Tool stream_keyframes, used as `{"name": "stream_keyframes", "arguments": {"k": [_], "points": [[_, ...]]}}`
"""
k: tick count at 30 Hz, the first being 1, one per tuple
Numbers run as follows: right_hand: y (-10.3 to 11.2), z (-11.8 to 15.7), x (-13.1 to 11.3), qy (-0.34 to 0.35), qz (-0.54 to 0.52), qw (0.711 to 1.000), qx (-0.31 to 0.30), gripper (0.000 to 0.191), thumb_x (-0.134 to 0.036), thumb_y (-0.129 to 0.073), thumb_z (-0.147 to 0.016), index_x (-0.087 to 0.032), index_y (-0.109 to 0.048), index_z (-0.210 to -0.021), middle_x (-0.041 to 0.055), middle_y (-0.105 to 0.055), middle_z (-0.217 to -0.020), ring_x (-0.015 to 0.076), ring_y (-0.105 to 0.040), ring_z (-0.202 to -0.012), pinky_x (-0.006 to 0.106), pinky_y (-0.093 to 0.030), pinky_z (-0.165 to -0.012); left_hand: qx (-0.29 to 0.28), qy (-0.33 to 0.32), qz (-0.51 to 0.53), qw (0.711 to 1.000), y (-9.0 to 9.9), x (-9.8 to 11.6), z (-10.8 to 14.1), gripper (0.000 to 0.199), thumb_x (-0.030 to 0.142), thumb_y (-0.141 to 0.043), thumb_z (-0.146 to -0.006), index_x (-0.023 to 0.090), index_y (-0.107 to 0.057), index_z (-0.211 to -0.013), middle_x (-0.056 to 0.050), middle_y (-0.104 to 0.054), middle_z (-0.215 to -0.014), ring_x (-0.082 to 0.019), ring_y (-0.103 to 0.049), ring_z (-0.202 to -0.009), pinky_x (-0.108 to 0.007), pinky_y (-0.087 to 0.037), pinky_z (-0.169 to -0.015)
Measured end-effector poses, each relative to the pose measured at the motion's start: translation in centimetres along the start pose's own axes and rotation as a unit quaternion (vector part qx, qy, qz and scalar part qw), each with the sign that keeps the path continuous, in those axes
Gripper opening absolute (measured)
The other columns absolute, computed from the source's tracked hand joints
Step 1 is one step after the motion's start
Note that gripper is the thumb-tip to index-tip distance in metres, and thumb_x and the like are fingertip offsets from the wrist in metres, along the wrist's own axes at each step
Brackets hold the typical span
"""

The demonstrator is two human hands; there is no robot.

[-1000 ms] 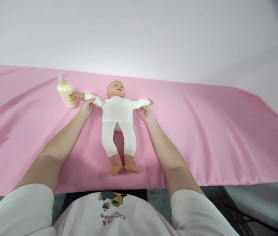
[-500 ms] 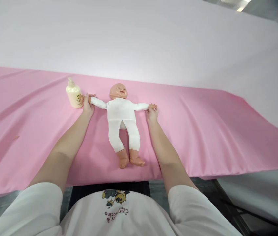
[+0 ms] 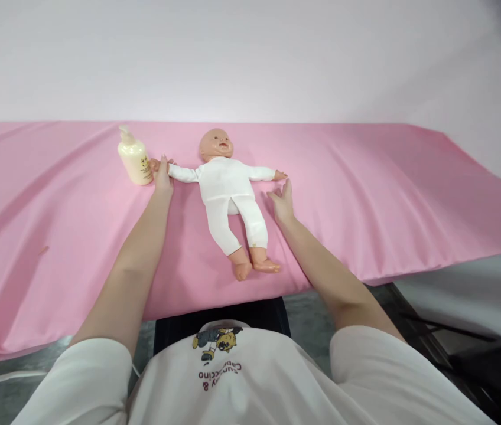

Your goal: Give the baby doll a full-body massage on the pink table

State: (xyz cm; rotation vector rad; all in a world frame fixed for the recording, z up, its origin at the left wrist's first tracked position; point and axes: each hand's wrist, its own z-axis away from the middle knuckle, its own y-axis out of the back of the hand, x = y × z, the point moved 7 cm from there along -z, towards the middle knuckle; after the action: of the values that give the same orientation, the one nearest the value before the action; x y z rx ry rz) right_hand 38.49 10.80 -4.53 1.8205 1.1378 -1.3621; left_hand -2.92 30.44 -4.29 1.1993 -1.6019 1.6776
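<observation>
A baby doll (image 3: 227, 183) in a white outfit lies on its back with both arms stretched out sideways. My left hand (image 3: 162, 175) is closed around the doll's hand and wrist at the left of the view. Just below the doll's other hand (image 3: 280, 175) is my right hand (image 3: 282, 199), its thumb and fingers apart and nothing between them. A cream pump bottle (image 3: 135, 159) with a small printed label stands upright beside my left hand, close to the doll's fingers.
Pink cloth (image 3: 357, 200) covers the table, with wrinkles at both sides. A white wall (image 3: 250, 59) rises behind it. Dark metal legs (image 3: 423, 342) show below the table at the right. A dark seat (image 3: 221, 316) is under the front edge.
My right hand has let go of the doll's hand and moved slightly away from it, its fingers opening. My left hand keeps its hold. The whole view has shifted a little.
</observation>
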Motion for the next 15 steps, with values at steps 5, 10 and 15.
{"name": "stream_keyframes", "arguments": {"k": [5, 10, 15], "points": [[0.3, 6.7, -1.6, -0.138, -0.035, 0.99, -0.013, 0.105, -0.039, -0.083, -0.073, -0.03, -0.025, -0.161, 0.0141, -0.033, -0.172, 0.0272, -0.051, -0.151, 0.051, -0.039, -0.13, 0.005, -0.002, -0.029, 1.0, 0.2, -0.8, -0.7, 0.029, 0.05, -0.057, -0.106, 0.021, -0.058, -0.107, -0.01, -0.071, -0.116, -0.021, -0.071, -0.116, -0.04, -0.057, -0.101], [-1.0, 12.6, -4.3, -0.26, -0.114, 0.955, -0.091, 0.083, -0.033, -0.083, -0.081, -0.032, -0.04, -0.152, 0.0076, -0.069, -0.136, 0.0231, -0.07, -0.125, 0.044, -0.06, -0.111, 0.003, -0.01, 0.006, 1.0, 0.0, -0.8, -0.7, 0.03, 0.048, -0.07, -0.099, 0.019, -0.06, -0.096, -0.009, -0.071, -0.111, -0.022, -0.07, -0.119, -0.04, -0.058, -0.102], [-2.6, 15.8, -6.6, -0.354, -0.177, 0.889, -0.231, 0.042, -0.026, -0.082, -0.083, -0.027, -0.067, -0.122, 0.0006, -0.077, -0.108, 0.0179, -0.075, -0.094, 0.026, -0.067, -0.079, 0.037, 0.007, 0.047, 0.998, 0.1, -0.7, -0.2, 0.038, 0.045, -0.077, -0.092, 0.024, -0.064, -0.121, -0.01, -0.069, -0.12, -0.029, -0.068, -0.131, -0.046, -0.057, -0.11]]}}
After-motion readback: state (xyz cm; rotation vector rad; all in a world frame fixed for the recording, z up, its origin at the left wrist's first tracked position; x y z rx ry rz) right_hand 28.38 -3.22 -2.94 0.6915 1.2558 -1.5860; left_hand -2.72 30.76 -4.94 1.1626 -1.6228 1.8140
